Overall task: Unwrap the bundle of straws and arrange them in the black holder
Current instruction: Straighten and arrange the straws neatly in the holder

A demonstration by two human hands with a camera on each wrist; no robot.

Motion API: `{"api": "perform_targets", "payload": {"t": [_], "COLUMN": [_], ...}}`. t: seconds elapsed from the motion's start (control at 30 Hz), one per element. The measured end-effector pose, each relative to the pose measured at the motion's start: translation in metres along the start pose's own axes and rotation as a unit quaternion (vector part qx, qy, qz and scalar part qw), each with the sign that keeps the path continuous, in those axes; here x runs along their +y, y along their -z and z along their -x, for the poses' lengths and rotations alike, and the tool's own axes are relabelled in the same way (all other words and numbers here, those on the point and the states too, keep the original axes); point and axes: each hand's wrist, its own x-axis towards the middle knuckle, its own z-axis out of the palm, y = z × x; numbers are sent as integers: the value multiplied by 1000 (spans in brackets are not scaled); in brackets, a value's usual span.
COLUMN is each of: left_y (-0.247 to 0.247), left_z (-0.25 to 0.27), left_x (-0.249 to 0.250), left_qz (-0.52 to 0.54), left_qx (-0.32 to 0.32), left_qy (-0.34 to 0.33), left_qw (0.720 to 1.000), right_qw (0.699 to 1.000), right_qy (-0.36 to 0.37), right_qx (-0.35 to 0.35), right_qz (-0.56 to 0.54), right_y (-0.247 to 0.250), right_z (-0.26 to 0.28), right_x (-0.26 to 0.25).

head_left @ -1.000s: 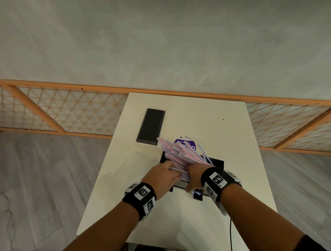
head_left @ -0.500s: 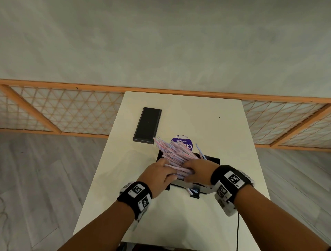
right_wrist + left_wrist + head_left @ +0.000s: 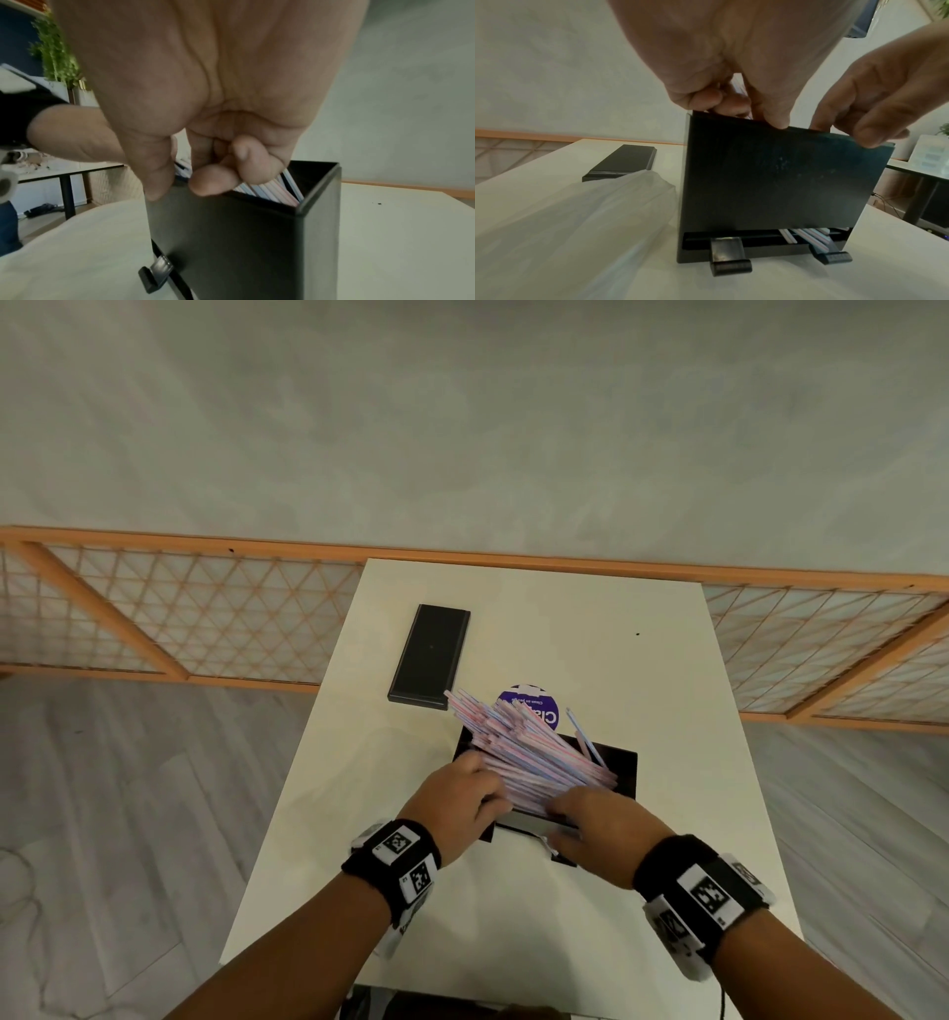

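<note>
Pink-and-blue striped straws [image 3: 518,744] lean up and to the left out of the open top of the black holder [image 3: 621,765]. My left hand [image 3: 485,788] grips the bundle from its left side, fingers curled over the holder's rim [image 3: 731,101]. My right hand [image 3: 562,814] holds the straws' lower part. Its fingers [image 3: 218,178] curl onto the straws [image 3: 267,190] inside the holder [image 3: 244,243], the thumb on the front wall. A few straw ends [image 3: 805,237] show in the slot at the holder's [image 3: 770,178] base.
A flat black lid [image 3: 430,654] lies on the white table [image 3: 642,618] behind and left of the holder. A round purple label [image 3: 534,706] sits behind the straws. A clear plastic wrapper [image 3: 577,223] lies left of the holder. A wooden lattice screen [image 3: 205,618] runs behind the table.
Both hands stay on the bundle at the holder. My right wrist has swung out to the right, and the straws still lean to the left.
</note>
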Motion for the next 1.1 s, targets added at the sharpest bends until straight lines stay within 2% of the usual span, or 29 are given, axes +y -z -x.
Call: {"api": "perform_targets", "payload": {"t": [0.1, 0.2, 0.4, 0.73, 0.93, 1.1], "left_y": [-2, -3, -5, -9, -10, -11], "left_z": [-1, -3, -7, -9, -9, -9], "left_x": [-2, -3, 1, -1, -3, 1], "left_qz": [-31, -71, -162, -150, -155, -185], "left_qx": [-9, -25, -56, -48, -39, -53], "left_qy": [-39, -42, -54, -53, -54, -30], "left_qw": [999, 996, 984, 986, 986, 981], "right_qw": [999, 999, 1000, 986, 974, 972], "right_qy": [-18, -15, 5, -52, -75, -71], "right_qx": [-20, -35, 7, -139, -213, -213], "right_qz": [28, 11, -27, 76, 31, 72], "right_y": [-3, -1, 5, 1, 5, -7], "right_z": [-4, -8, -10, -31, -60, -76], "right_x": [2, 1, -5, -10, -10, -10]}}
